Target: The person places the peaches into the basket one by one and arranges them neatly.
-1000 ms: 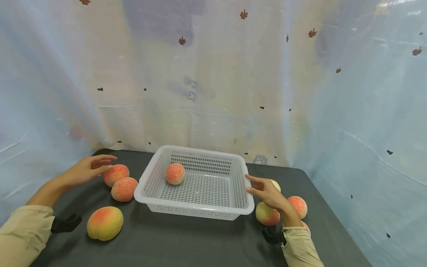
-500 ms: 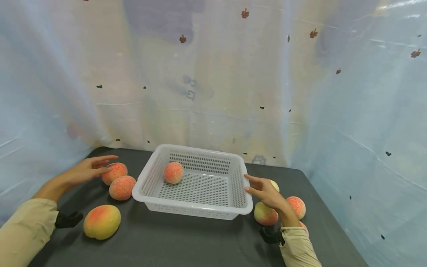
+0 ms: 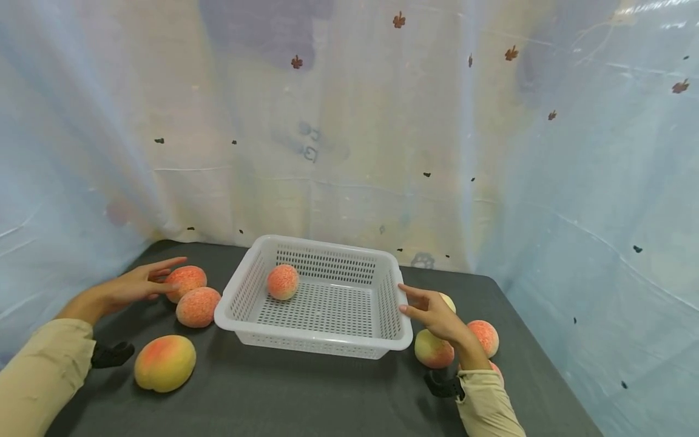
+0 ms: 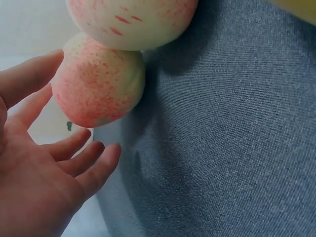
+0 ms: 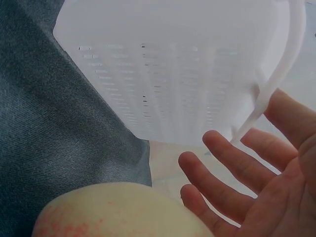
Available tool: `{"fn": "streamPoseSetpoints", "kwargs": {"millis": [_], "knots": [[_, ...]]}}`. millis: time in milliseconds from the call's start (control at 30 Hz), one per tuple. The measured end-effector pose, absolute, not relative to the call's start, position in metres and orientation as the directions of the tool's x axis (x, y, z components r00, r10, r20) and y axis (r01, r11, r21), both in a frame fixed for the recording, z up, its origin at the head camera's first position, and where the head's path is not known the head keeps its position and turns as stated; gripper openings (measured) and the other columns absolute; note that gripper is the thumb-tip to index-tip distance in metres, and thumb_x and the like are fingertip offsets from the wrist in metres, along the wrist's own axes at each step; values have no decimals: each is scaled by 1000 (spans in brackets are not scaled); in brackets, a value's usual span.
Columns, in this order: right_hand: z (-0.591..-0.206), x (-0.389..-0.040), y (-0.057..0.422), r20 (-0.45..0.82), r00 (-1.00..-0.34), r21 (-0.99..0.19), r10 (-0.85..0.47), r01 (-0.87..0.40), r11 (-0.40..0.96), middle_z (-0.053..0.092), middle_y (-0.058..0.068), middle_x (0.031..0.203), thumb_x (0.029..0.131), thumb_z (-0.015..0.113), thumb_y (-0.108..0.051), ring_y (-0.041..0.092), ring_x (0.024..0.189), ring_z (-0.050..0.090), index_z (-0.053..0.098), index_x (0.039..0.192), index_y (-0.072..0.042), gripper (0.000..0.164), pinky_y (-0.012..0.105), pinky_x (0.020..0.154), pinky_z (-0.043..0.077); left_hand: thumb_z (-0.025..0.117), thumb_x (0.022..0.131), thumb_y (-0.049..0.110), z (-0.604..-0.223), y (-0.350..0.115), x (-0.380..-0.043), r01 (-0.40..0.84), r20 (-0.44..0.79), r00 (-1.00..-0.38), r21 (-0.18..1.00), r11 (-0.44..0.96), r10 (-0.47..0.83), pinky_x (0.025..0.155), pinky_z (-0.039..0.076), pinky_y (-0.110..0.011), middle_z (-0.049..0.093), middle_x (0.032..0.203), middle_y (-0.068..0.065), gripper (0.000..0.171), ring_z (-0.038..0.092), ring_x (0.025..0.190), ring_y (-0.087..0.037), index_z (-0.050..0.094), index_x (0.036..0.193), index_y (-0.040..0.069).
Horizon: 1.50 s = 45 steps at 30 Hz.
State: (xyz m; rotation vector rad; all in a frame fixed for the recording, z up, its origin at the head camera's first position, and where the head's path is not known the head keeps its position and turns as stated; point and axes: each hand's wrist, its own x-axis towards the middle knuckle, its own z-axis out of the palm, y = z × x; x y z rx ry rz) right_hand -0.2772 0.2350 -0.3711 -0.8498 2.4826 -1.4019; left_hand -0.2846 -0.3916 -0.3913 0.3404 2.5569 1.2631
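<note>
In the head view my left hand [image 3: 128,287] is beside the rear peach [image 3: 185,283] on the left, thumb and fingers spread around its near side. The left wrist view shows that peach [image 4: 98,84] just off the fingertips, with a gap to the palm. A second peach [image 3: 198,307] lies against it. My right hand [image 3: 437,314] touches the right rim of a white plastic basket [image 3: 322,338] with thumb and forefinger, the other fingers loosely extended below the rim in the right wrist view. One peach [image 3: 283,282] sits inside the basket, at its left.
A yellow-red mango-like fruit [image 3: 165,363] lies at the front left. Right of the basket are several peaches, among them a yellowish one [image 3: 434,349] and a reddish one [image 3: 483,338], partly behind the right arm. A patterned curtain [image 3: 349,121] hangs behind the dark table [image 3: 306,394].
My left hand has lowered slightly, its fingers closer around the rear peach. My right hand stays at the basket rim. The whole view has shifted slightly.
</note>
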Motion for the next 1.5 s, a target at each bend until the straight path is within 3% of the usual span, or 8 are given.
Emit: {"fn": "streamPoseSetpoints", "kwargs": {"millis": [433,567,633,733,1000,1100,1233,1500], "knots": [[-373,-280,235,129,-818,-844,-560,-387,371,48,34,147,103,59,-14,47,128,57,27,155,10,66,35,98,56,61,101,29,-410,-393,-291,76,-152,-932,805,588,329,105,37,-72,0,160,-43,93,11,142,-66,-7,163,14],[-373,-279,235,130,-823,-846,-553,-383,372,48,34,148,103,59,-14,47,129,57,27,155,9,65,35,98,56,62,101,26,-413,-394,-291,128,-99,-937,793,596,334,101,49,-56,11,158,-44,91,22,140,-64,-2,163,8],[-373,-278,235,127,-826,-845,-550,-380,376,49,34,147,103,59,-15,47,129,57,27,155,9,65,35,98,56,63,100,24,-413,-394,-291,149,-81,-938,785,601,338,95,54,-40,16,157,-44,90,31,138,-59,0,162,5],[-373,-277,235,120,-829,-843,-547,-376,384,49,33,147,103,59,-16,46,129,57,27,155,9,66,37,99,55,64,100,24,-413,-394,-290,161,-69,-940,773,614,333,85,52,-24,24,156,-42,89,47,133,-38,4,162,2],[-373,-279,235,131,-828,-839,-546,-386,383,50,34,146,103,60,-16,47,128,58,28,155,9,66,37,98,56,65,100,27,-415,-395,-293,128,-95,-946,767,629,309,85,52,-27,32,153,-40,90,49,117,-1,6,161,-1],[-373,-280,234,133,-823,-844,-553,-387,372,50,34,146,103,60,-16,47,128,57,28,155,9,66,37,99,56,65,99,27,-413,-394,-292,125,-93,-951,754,645,293,87,54,-33,34,151,-41,89,55,118,-11,7,160,-4],[-372,-279,233,133,-821,-845,-555,-386,369,50,35,145,103,60,-15,48,128,58,27,155,10,66,35,98,56,66,98,28,-409,-393,-289,115,-90,-961,725,679,260,87,55,-40,39,146,-42,88,55,122,-39,11,159,-5],[-374,-278,234,133,-823,-857,-551,-376,354,50,35,145,102,60,-14,47,126,59,27,155,10,67,34,97,56,64,100,28,-405,-398,-288,128,-45,-970,740,660,239,91,55,-54,33,147,-45,86,47,128,-57,11,158,-6]]}}
